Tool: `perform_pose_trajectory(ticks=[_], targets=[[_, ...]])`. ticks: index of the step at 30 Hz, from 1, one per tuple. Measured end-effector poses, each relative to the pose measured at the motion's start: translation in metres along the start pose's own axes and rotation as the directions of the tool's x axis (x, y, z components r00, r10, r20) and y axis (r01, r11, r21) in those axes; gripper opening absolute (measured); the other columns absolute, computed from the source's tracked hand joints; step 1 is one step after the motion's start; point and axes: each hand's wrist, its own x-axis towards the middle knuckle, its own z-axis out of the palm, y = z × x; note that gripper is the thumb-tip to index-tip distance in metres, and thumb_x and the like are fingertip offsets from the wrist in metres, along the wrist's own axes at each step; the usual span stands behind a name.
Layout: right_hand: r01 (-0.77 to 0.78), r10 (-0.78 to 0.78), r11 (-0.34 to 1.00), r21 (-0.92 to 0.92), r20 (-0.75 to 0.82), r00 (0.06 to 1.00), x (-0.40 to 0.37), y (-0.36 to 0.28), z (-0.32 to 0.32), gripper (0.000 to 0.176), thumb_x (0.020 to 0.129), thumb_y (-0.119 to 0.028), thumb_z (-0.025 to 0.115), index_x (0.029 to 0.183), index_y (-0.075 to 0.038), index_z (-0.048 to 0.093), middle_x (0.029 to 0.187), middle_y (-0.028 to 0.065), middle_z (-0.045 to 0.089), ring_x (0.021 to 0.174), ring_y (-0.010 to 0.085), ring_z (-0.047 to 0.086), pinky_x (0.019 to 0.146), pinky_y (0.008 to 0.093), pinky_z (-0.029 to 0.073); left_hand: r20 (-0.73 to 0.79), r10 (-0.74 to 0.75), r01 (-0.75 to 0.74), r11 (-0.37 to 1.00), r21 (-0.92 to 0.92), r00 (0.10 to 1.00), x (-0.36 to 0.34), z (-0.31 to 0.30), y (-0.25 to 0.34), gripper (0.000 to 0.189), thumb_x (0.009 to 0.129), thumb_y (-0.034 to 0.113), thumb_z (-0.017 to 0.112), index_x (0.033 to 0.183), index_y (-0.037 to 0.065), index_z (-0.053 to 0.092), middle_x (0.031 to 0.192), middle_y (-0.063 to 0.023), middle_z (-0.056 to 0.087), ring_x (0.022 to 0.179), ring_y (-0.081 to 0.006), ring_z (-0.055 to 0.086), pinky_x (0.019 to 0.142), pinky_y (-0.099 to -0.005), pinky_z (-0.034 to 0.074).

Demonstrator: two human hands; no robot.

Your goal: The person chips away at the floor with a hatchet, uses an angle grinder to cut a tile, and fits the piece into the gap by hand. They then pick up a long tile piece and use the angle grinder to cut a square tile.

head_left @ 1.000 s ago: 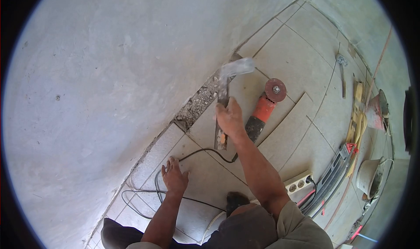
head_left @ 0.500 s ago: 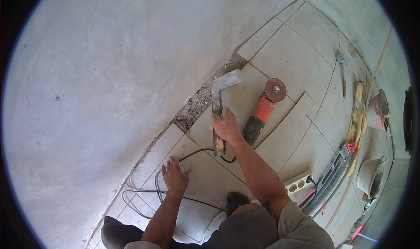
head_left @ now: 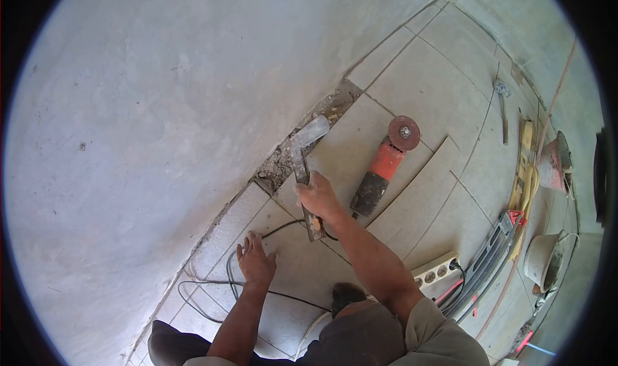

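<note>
My right hand (head_left: 317, 197) is wrapped round the handle of a dusty, angled metal tool (head_left: 299, 155). The tool's broad grey end lies over the rubble-filled gap (head_left: 277, 165) between the wall and the tiles. My left hand (head_left: 256, 258) rests on the floor tiles with its fingers spread, beside a black cable (head_left: 286, 225). A red and black angle grinder (head_left: 385, 163) with a reddish disc lies on the tiles to the right of my right hand.
A loose tile (head_left: 412, 186) lies beyond the grinder. Further right are a power strip (head_left: 438, 268), a long grey level (head_left: 486, 253), yellow strips (head_left: 524, 166), a hammer (head_left: 504, 112) and two buckets (head_left: 542, 260). The plastered wall (head_left: 148, 121) rises at the left.
My right hand has moved slightly left and down with the tool, whose broad end has swung left over the gap. My left hand has hardly moved.
</note>
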Motion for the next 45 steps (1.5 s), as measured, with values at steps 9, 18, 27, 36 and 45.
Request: perform_pose_trajectory(ticks=[9,18,27,36,45], targets=[[0.302,-0.229,0.953,0.030,-0.581,0.781,0.015,-0.050,-0.042,0.037,0.087,-0.021,0.057,0.099,0.012,0.043,0.079,0.0342,0.061,0.078,0.0496,0.062,0.067,0.0478,0.049,-0.008,-0.005,0.005,1.000,-0.026,1.000,-0.005,0.005,-0.001,0.068,0.074,0.021,0.078,0.130,0.004,0.044,0.145,-0.0207,0.039,0.136,-0.0330,0.036,0.113,-0.0487,0.022],[-0.042,0.043,0.999,-0.016,0.072,0.997,0.006,-0.002,-0.007,0.037,0.086,-0.022,0.057,0.095,0.011,0.047,0.084,0.0355,0.061,0.085,0.0507,0.061,0.075,0.0485,0.050,-0.007,-0.022,0.022,1.000,-0.004,1.000,0.001,0.002,0.000,0.067,0.074,0.021,0.078,0.130,0.004,0.044,0.144,-0.0215,0.040,0.137,-0.0320,0.035,0.114,-0.0487,0.021],[0.293,-0.182,0.955,0.055,-0.672,0.718,0.012,-0.066,-0.057,0.031,0.089,-0.018,0.056,0.097,0.009,0.043,0.080,0.0344,0.061,0.080,0.0505,0.061,0.071,0.0495,0.048,-0.005,-0.004,0.004,1.000,-0.011,1.000,-0.004,0.003,0.000,0.069,0.074,0.021,0.078,0.130,0.003,0.043,0.145,-0.0216,0.040,0.135,-0.0340,0.038,0.113,-0.0502,0.022],[0.045,-0.045,0.999,-0.002,-0.030,0.999,0.025,-0.005,-0.023,0.032,0.083,-0.019,0.057,0.090,0.011,0.049,0.076,0.0295,0.063,0.077,0.0443,0.065,0.073,0.0433,0.051,-0.043,0.006,-0.007,1.000,-0.014,0.999,0.005,0.004,0.002,0.068,0.073,0.020,0.079,0.128,0.003,0.044,0.143,-0.0213,0.041,0.135,-0.0340,0.038,0.113,-0.0505,0.022],[0.282,-0.232,0.959,-0.029,-0.651,0.723,0.038,-0.015,-0.014,0.023,0.085,-0.015,0.059,0.088,0.007,0.051,0.066,0.0175,0.062,0.059,0.0234,0.063,0.059,0.0375,0.050,-0.028,0.011,-0.012,1.000,-0.027,1.000,-0.004,0.004,-0.001,0.067,0.073,0.020,0.079,0.128,0.003,0.045,0.143,-0.0218,0.041,0.135,-0.0347,0.037,0.112,-0.0506,0.023]])
